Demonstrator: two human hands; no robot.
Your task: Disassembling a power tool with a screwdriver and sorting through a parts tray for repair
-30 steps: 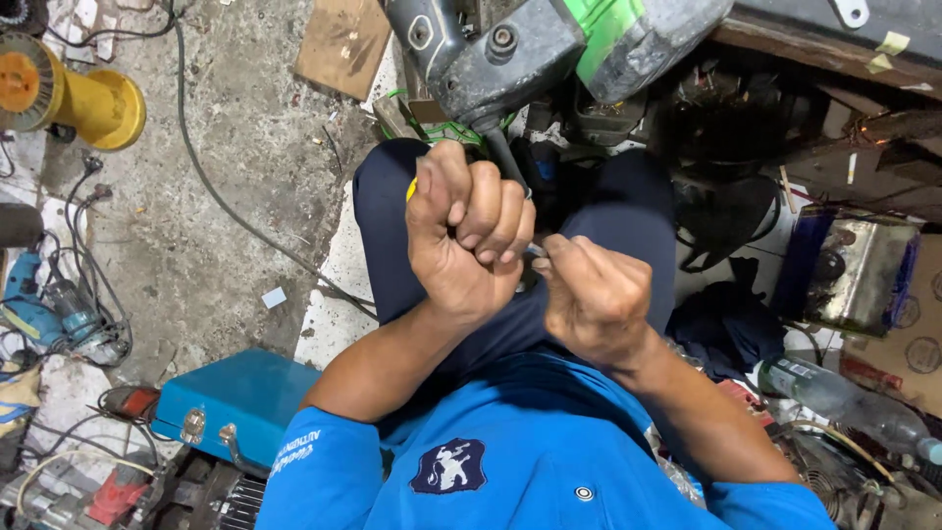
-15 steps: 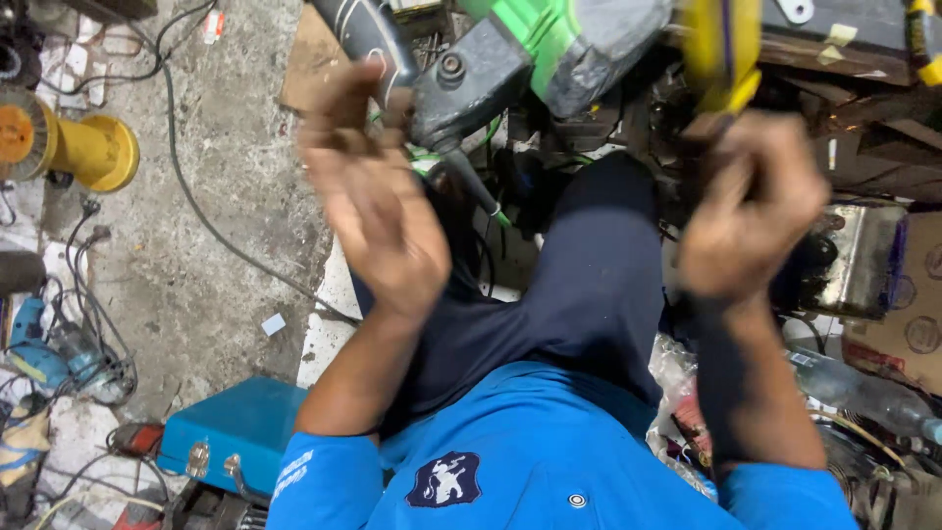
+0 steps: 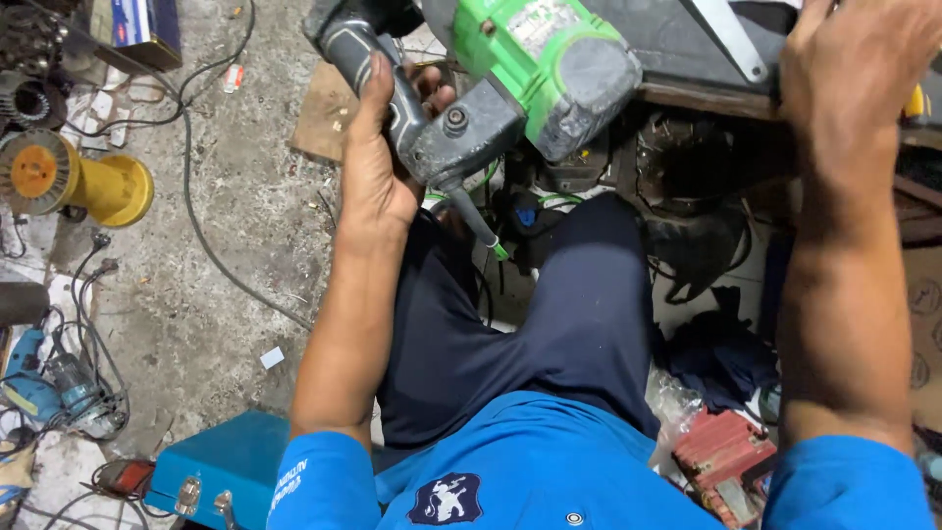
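Fingers of the left hand (image 3: 378, 162) are wrapping the grey handle of the green power tool (image 3: 510, 74); right of the tool, the right hand (image 3: 852, 74) is reaching upward, its grip impossible to tell.

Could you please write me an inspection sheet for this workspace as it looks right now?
Surface: rough grey concrete floor, dusty, with scraps of paper; dark workbench edge at the top.
Job's things: green and grey power tool tilted at the bench edge, its dark handle towards the floor side.
Clutter: yellow spool, blue metal case, small blue drill, red block, flat cardboard piece.
Grippers: left hand wrapped around the handle; right hand raised over the bench, blurred, nothing seen in it.
Cables: black cable winding across the floor; tool's cord hanging down.
Surroundings: person seated, blue shirt, dark trousers.
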